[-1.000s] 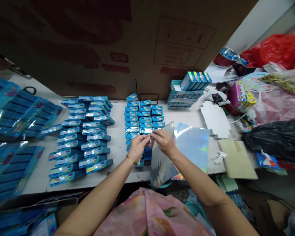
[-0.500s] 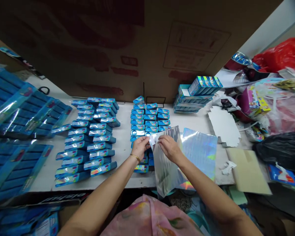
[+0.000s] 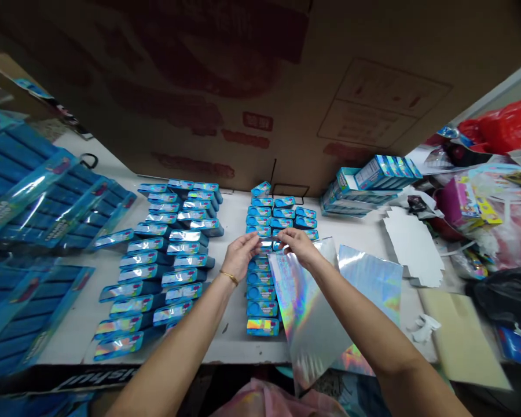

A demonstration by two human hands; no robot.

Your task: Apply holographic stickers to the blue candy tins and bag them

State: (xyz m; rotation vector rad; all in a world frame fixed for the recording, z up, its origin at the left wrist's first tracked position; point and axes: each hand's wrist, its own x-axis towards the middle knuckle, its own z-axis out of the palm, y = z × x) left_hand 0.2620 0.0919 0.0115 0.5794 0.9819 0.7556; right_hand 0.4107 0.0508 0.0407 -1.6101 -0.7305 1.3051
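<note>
Both your left hand (image 3: pixel 239 256) and right hand (image 3: pixel 301 245) are hovering half-curled over the box row (image 3: pixel 261 292), grip unclear; right of it, shiny sheet (image 3: pixel 303 308) is looking light, bendy: pinch edges.

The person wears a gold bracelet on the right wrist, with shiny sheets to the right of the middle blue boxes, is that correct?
Not quite: the head view shows the gold bracelet on the left wrist. The shiny sheets are indeed right of the middle blue boxes.
</note>
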